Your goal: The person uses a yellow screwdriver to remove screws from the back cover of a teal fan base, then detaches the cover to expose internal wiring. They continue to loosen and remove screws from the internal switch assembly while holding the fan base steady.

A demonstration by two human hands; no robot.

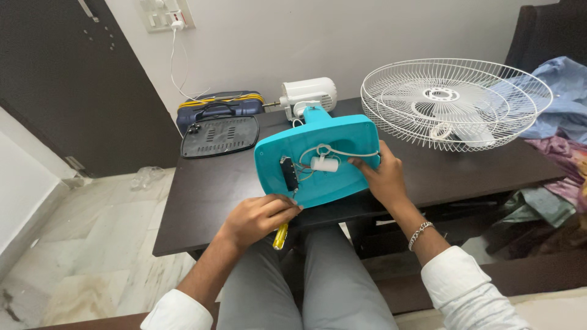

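Gripping a yellow-handled screwdriver (280, 235) in the closed left hand (260, 217), tip at the turquoise fan base (342, 137). Tilted on the dark table (202, 195), underside open: white wires, white capacitor, black switch. Right hand (382, 177) clasping its edge. Beyond, white motor (309, 95), wire guard (455, 101).

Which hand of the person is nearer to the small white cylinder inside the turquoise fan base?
The right hand. It grips the base's edge just right of the white cylinder. The left hand, holding a yellow-handled screwdriver, is farther, below the turquoise fan base.
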